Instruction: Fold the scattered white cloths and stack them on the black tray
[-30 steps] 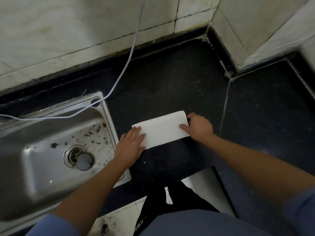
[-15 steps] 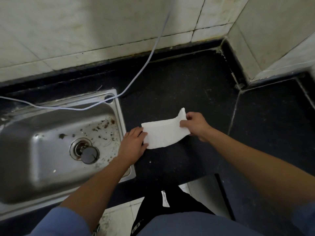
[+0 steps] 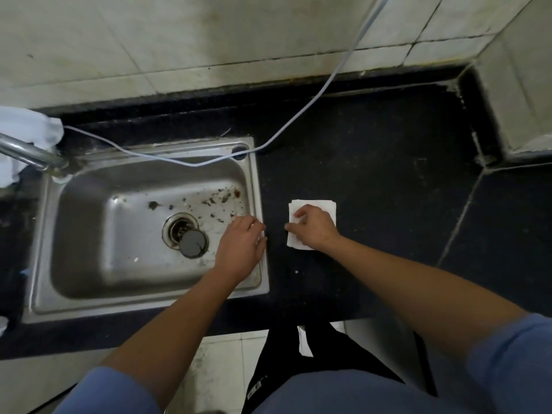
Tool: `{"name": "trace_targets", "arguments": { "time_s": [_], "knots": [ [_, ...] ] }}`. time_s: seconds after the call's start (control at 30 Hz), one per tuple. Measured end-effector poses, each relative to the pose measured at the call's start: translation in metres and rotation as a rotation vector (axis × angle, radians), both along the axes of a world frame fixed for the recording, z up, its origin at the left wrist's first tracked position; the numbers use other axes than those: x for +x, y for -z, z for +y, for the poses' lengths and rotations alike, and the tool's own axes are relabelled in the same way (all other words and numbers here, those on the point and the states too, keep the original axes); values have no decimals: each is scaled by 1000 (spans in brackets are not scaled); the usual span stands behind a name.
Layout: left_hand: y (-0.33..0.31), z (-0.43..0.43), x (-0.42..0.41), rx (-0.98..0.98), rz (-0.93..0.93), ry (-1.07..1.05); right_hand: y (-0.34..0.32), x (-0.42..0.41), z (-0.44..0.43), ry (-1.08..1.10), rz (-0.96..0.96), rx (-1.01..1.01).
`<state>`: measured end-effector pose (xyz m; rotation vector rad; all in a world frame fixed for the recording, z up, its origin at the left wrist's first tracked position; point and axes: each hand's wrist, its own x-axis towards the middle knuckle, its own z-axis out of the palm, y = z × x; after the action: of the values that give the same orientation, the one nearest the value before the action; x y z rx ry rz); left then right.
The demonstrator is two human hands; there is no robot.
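**Fold pressed flat, tray out of sight**

The step in hand looked like the last crease of a fold. One cloth (image 3: 315, 204) lay on the black table (image 3: 373, 174), at 3 o'clock of the sink (image 3: 257, 174) and apart from its rim. It was already doubled down to a small rectangle. The right hand (image 3: 313, 227) lay on top of it, and its grip held nothing: the fingers pointed toward 9 o'clock and pressed down on the cloth. The left hand (image 3: 240, 249) hung over the sink's right rim, at 9 o'clock of the cloth and clear of it. Its grip was slack and empty, with the fingers loosely curled.

The next move called for lifting the folded cloth without letting the layers slide open, most likely with a pinch across the stacked edges, and carrying it to the tray. No tray showed anywhere in view, so it would have to be found first.

Counted:
- One folded cloth.
- Two hands.
- One sink, with one plug (image 3: 193, 243) beside its drain.
- One tap (image 3: 27, 153) at 9 o'clock.
- One cable (image 3: 298, 115) running across the table from 12 o'clock to the sink's far rim.
- One white bundle (image 3: 30, 130) wrapped at the tap, which may have been a second cloth. That could not be told.
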<state>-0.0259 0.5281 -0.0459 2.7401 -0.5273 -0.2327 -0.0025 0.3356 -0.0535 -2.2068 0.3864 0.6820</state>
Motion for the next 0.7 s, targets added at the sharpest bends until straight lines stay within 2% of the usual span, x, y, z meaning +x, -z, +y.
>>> {"name": "trace_targets", "arguments": {
  "time_s": [0.1, 0.2, 0.33, 0.43, 0.57, 0.7],
  "knots": [
    [0, -21, 5, -16, -28, 68, -7, -12, -33, -109, -258, -185],
    [0, -51, 12, 46, 31, 222, -5, -30, -64, -369, -470, -373],
    [11, -67, 20, 291, 158, 317, 17, -46, -76, -671, -462, -558],
    [21, -59, 20, 363, 198, 328, 27, -51, -85, -692, -387, -579],
    [28, -55, 15, 352, 184, 320, 28, -56, -97, -680, -428, -610],
    [19, -56, 10, 268, 155, 246, 11, -34, -91, -590, -519, -519]
  ]
}}
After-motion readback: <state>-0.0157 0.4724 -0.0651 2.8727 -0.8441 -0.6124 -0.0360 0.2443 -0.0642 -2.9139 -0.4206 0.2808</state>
